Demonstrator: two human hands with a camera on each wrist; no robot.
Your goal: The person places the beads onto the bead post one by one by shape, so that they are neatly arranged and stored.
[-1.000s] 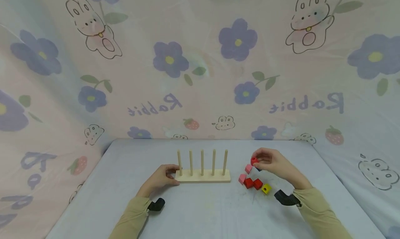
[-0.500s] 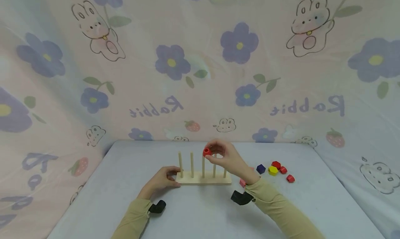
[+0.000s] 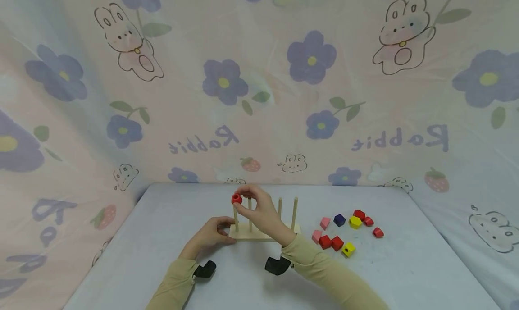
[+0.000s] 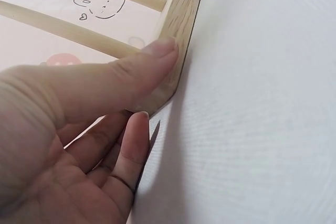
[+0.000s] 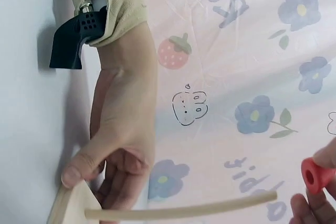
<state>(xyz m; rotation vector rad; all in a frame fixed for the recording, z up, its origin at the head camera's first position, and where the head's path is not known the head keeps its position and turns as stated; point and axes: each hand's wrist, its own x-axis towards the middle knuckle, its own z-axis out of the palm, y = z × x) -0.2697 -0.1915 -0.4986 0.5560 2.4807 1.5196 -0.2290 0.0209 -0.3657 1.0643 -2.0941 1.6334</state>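
Currently, the red bead (image 3: 237,199) is pinched in the fingers of the right hand (image 3: 261,211), near the tip of the leftmost peg (image 3: 236,220); the wooden base (image 3: 243,234) is gripped by the left hand (image 3: 212,231). The hole is best squared over the peg before lowering.

One pale wooden rack (image 3: 248,236) is showing four round pegs (image 3: 294,213). Right of it are lying five faceted red blocks (image 3: 337,243), two yellow blocks (image 3: 355,222), two pink blocks (image 3: 325,223), one dark-blue block (image 3: 339,220). One red bead (image 3: 234,201) is being held at its leftmost peg.
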